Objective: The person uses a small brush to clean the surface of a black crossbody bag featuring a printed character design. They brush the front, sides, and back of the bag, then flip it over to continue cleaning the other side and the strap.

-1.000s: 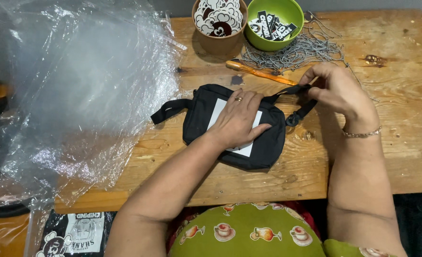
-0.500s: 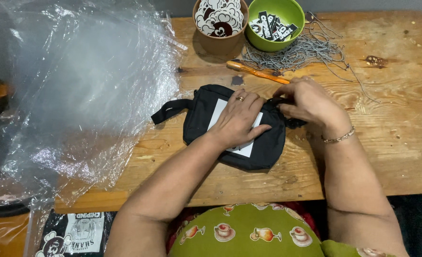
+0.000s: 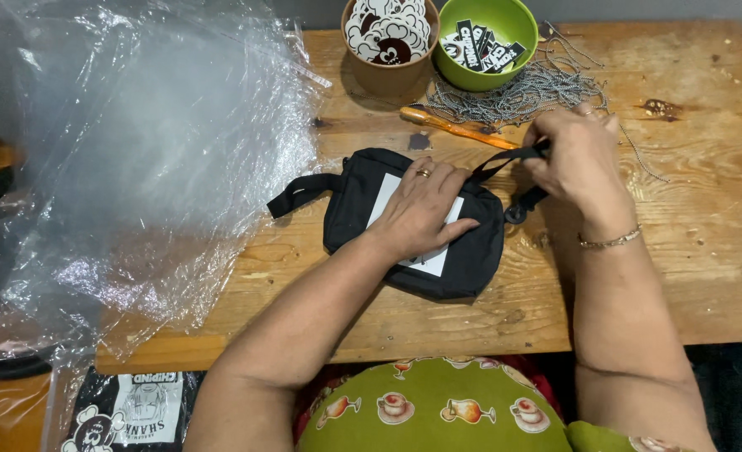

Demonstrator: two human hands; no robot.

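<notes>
Black pouch (image 3: 421, 226) lies flat on the wooden table (image 3: 681, 276), just left of the table's middle, with a white card (image 3: 413, 226) on its top face. The left hand (image 3: 425, 205) rests spread and palm-down on that card, fingers splayed, a ring on one of them, pressing the pouch to the table exactly as it did a second ago. What has changed is the right hand (image 3: 580, 159): half a second ago it lay low against the pouch's right end, and now it has lifted up and away to the right of the pouch, fingers pinched together on the black strap (image 3: 505, 159), which runs taut from the pouch's upper right corner. A dark buckle (image 3: 522, 208) hangs below that hand, just beside the pouch's right edge. The strap thus looks drawn out straight again, the pouch itself unmoved.

Beyond the pouch lie an orange-handled tool (image 3: 455, 127), a heap of bead chain (image 3: 522, 88), a brown cup of round stickers (image 3: 388, 38) and a green bowl of black tags (image 3: 484, 38). Left of the pouch, crumpled clear plastic sheeting (image 3: 153, 167) overhangs the table's edge.
</notes>
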